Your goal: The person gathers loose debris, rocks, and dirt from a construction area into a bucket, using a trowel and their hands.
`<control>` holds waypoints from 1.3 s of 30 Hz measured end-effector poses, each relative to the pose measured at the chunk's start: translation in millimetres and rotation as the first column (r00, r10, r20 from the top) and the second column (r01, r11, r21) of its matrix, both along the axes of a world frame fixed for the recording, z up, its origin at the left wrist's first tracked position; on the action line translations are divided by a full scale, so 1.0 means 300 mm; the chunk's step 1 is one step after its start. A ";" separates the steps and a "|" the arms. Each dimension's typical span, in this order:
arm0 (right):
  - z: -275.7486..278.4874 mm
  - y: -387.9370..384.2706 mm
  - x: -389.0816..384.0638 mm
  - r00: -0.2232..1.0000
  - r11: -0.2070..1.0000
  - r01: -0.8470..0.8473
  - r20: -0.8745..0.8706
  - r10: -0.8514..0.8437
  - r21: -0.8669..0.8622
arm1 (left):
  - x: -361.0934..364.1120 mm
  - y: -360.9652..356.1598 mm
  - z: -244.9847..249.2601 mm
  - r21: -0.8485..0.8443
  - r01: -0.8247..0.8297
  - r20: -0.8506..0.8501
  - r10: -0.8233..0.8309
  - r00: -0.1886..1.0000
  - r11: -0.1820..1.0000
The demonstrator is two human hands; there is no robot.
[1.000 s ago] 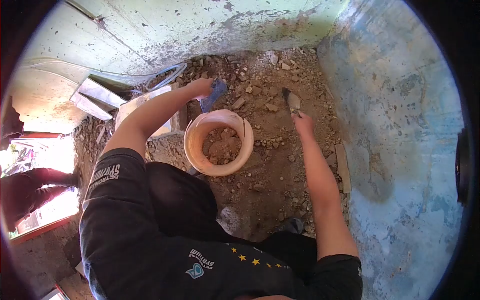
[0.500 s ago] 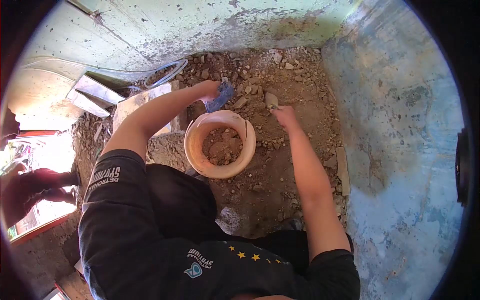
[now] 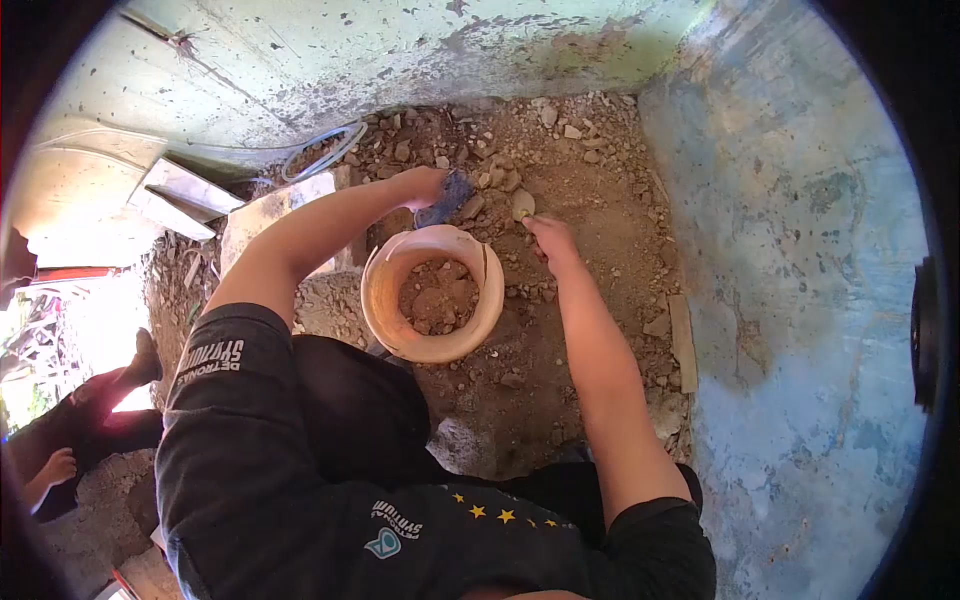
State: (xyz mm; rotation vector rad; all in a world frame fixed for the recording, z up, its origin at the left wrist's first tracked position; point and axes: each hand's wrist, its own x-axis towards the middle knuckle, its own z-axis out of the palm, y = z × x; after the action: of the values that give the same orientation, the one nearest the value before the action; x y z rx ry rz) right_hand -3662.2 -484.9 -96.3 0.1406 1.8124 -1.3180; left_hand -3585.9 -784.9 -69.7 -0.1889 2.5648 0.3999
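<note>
My left hand (image 3: 428,187) is at the rubble beyond the bucket, with a blue cloth or glove (image 3: 446,198) at its fingers; what the fingers do is hidden. To the right, my right hand (image 3: 552,240) is closed round the handle of a small trowel (image 3: 523,205), whose blade lies against the dirt. Between my arms stands a pale orange round bucket (image 3: 380,318) with a cracked rim, partly filled with soil and broken chunks (image 3: 438,295). Loose stones (image 3: 473,207) lie between my two hands.
Peeling green wall (image 3: 400,50) beyond, blue wall (image 3: 800,300) on the right. A pale block (image 3: 268,215), white panels (image 3: 190,190) and a coiled hose (image 3: 325,150) lie left. A wooden strip (image 3: 683,345) lies along the blue wall. Another person's hand (image 3: 60,466) shows far left.
The trowel and my right hand have moved slightly left. The view has shifted a little. At the far left, the other person's legs have changed position and a hand has come into view.
</note>
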 end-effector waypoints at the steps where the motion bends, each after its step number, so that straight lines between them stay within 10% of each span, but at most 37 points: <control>1: 0.005 -0.007 0.008 0.998 1.000 -0.011 -0.061 0.012 0.018 | 0.009 -0.006 -0.004 0.000 -0.003 0.000 0.003 1.000 1.000; 37: 0.168 0.385 0.011 0.991 0.991 -0.129 -0.030 0.128 -0.023 | -0.007 0.029 0.009 -0.129 0.066 0.001 -0.066 0.998 0.989; 39: 0.181 0.381 0.014 0.993 0.992 -0.117 -0.012 0.116 -0.049 | -0.050 -0.083 -0.174 -0.271 0.419 0.118 -0.402 0.908 0.867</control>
State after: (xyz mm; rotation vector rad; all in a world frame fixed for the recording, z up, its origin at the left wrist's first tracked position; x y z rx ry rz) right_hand -3657.9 -370.5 -42.1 0.0016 1.7666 -1.2815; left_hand -3600.8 -809.7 -121.8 0.2413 2.5048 -0.1450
